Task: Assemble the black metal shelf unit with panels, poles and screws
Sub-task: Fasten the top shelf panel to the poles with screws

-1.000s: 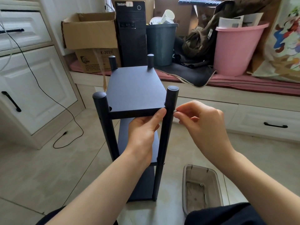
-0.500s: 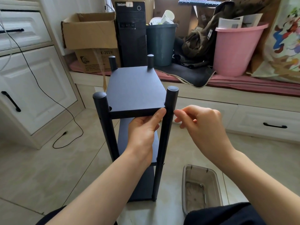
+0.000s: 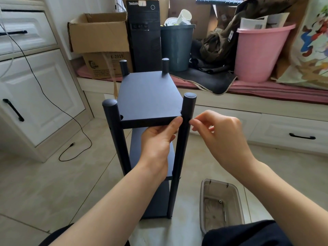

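Note:
The black shelf unit stands upright on the tiled floor, its top panel (image 3: 150,96) set between four poles. My left hand (image 3: 159,137) grips the top panel's front edge from below, thumb on the edge beside the near right pole (image 3: 184,132). My right hand (image 3: 220,135) pinches a small silver screw (image 3: 193,119) between thumb and forefinger, held against the right side of that pole at the panel's height. The near left pole (image 3: 115,132) stands free. Lower panels are partly hidden behind my left arm.
A clear plastic tray (image 3: 204,206) with a few small screws lies on the floor at my right knee. A white cabinet (image 3: 35,96) and a black cable (image 3: 78,125) are at the left. Boxes, a computer tower, bins and a pink bucket (image 3: 259,54) crowd the bench behind.
My right hand's fingertips have shifted slightly at the near right pole, turning the screw. The left hand and the shelf have stayed in place.

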Available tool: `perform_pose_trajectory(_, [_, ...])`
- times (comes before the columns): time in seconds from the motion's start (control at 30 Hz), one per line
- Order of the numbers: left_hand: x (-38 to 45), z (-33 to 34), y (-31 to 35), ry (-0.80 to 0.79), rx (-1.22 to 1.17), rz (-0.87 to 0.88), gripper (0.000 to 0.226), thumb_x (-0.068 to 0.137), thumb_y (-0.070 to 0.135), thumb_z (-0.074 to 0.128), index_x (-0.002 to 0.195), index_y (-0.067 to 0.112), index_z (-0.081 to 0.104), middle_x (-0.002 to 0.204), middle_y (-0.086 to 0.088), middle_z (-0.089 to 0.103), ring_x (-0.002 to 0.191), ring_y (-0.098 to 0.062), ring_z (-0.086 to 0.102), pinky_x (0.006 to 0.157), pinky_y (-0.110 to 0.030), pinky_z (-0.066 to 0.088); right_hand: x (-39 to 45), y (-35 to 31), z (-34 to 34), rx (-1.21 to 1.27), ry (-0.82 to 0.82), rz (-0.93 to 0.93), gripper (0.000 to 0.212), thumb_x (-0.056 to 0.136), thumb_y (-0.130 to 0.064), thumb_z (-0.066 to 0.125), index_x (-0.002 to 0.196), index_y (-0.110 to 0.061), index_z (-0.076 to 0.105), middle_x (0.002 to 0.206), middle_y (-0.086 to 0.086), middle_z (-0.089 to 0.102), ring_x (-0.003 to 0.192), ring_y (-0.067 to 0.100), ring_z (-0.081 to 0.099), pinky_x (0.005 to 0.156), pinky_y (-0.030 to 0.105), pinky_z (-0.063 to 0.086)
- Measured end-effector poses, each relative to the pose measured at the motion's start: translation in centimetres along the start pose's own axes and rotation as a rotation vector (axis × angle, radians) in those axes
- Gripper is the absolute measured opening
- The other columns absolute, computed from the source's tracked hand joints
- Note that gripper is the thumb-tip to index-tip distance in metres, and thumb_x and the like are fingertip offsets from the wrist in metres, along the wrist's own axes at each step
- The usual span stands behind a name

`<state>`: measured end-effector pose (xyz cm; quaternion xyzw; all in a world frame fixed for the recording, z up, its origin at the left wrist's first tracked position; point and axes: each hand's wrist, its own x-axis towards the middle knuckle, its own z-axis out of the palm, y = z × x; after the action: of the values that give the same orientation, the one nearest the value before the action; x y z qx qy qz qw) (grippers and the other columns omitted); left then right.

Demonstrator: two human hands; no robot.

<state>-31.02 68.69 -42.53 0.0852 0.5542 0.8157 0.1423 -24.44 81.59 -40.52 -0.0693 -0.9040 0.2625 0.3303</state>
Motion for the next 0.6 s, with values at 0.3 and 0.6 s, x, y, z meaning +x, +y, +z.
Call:
perform_pose_trajectory(0.3, [0.16,-0.02,-0.08,-0.002,-0.011,0.018,0.034,0.060,0.042,0.078,0.088,0.023,0.079,0.093,0.005,0.078,0.097,-0.013,0.069,0.089,-0.028,0.048,-0.28,-0.17,0.01,-0.152,-0.032,-0.023,0.028,0.098,-0.040,0.054,0.090,-0.018,0.069,0.079,-0.003,0.069,0.078,0.019,0.058,0.068,0.038,0.049])
perform_pose_trajectory(0.6, [0.16,-0.15,-0.12,-0.022,0.003,0.049,0.031,0.064,0.041,0.077,0.090,0.026,0.080,0.098,0.008,0.078,0.098,-0.006,0.071,0.093,-0.028,0.049,0.12,0.09,-0.24,-0.077,-0.006,-0.091,0.022,0.096,-0.032,0.061,0.088,-0.013,0.066,0.081,-0.006,0.064,0.078,0.018,0.059,0.071,0.043,0.051])
